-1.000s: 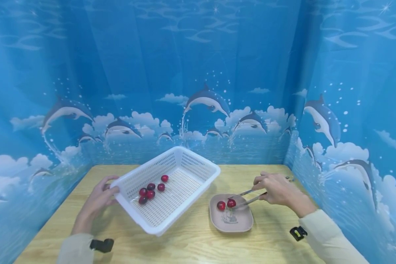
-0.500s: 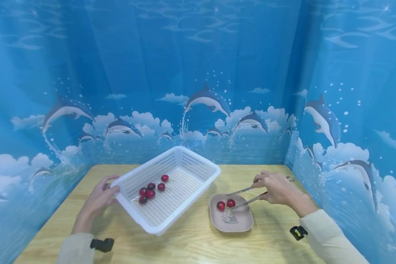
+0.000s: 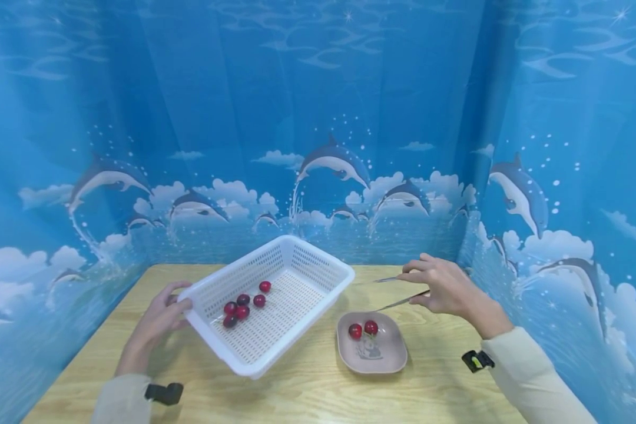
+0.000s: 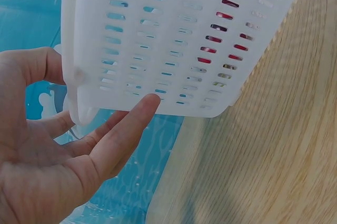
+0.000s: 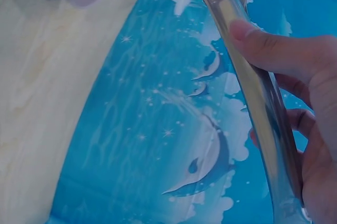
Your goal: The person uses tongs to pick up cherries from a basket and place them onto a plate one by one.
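Note:
At the left, my left hand (image 3: 156,324) grips the rim of a white perforated plastic basket (image 3: 318,306), which is tilted over the table. Inside it lie several dark red cherries (image 3: 242,312), some with stems. In the left wrist view the thumb is at the rim and fingers (image 4: 124,140) lie under the basket wall (image 4: 174,40). My right hand (image 3: 445,288) holds metal tongs (image 5: 253,98), their arms spread with nothing between the tips. Below the tongs, a small pinkish-beige square dish (image 3: 397,353) with a printed picture bears two cherries (image 3: 363,330) side by side.
The things are over a light wood table (image 3: 297,397). Blue curtains (image 3: 403,106) printed with dolphins and clouds stand close behind the table and on both sides. The basket's right corner reaches close to the dish.
The tongs have come away from the cherry in the dish, and my right hand has risen up and back with them. The left hand and the basket have stayed still.

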Demonstrator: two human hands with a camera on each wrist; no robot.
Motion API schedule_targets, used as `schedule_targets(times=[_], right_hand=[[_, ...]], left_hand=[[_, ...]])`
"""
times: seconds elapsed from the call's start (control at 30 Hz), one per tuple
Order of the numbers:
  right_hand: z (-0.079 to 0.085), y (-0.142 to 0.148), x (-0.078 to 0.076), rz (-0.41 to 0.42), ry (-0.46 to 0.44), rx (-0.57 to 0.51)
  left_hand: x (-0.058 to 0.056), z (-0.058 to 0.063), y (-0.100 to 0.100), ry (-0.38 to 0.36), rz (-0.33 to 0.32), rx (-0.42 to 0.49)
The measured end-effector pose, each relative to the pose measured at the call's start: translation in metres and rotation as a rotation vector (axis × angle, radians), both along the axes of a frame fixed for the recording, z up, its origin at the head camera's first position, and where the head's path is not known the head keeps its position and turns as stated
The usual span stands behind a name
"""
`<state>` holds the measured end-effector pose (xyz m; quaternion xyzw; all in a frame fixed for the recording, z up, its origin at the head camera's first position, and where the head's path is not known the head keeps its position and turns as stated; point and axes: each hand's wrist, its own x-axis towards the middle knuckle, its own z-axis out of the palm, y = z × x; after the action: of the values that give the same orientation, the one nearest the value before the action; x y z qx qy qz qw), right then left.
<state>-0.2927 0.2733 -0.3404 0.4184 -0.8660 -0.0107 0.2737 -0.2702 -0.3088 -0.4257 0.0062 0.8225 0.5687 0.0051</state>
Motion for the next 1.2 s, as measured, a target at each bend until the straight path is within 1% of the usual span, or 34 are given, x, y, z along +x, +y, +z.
schedule_targets(times=[0.13, 0.3, 0.53, 0.73, 0.87, 1.0, 1.2], right_hand=[[0.007, -0.007, -0.002, 0.015, 0.001, -0.017], [0.013, -0.021, -0.006, 0.017, -0.043, -0.019], [0.023, -0.051, -0.017, 0.083, -0.024, -0.022], [0.031, -0.076, -0.024, 0.123, -0.035, -0.015], [0.033, -0.092, -0.03, 0.145, -0.045, 0.013], [0.034, -0.103, -0.036, 0.143, -0.056, 0.051], [0.036, -0.123, -0.042, 0.121, -0.104, 0.096]], left_hand=[[0.0, 0.0, 0.0, 0.003, -0.003, 0.005], [0.0, 0.001, 0.001, 0.001, -0.002, 0.006], [0.0, 0.0, 0.002, 0.004, -0.002, 0.012], [-0.001, 0.001, 0.003, 0.0, 0.004, 0.013], [-0.001, 0.002, 0.003, 0.001, 0.005, 0.012], [-0.001, 0.001, 0.002, -0.001, 0.003, 0.013], [-0.001, 0.0, 0.0, -0.007, 0.006, 0.004]])
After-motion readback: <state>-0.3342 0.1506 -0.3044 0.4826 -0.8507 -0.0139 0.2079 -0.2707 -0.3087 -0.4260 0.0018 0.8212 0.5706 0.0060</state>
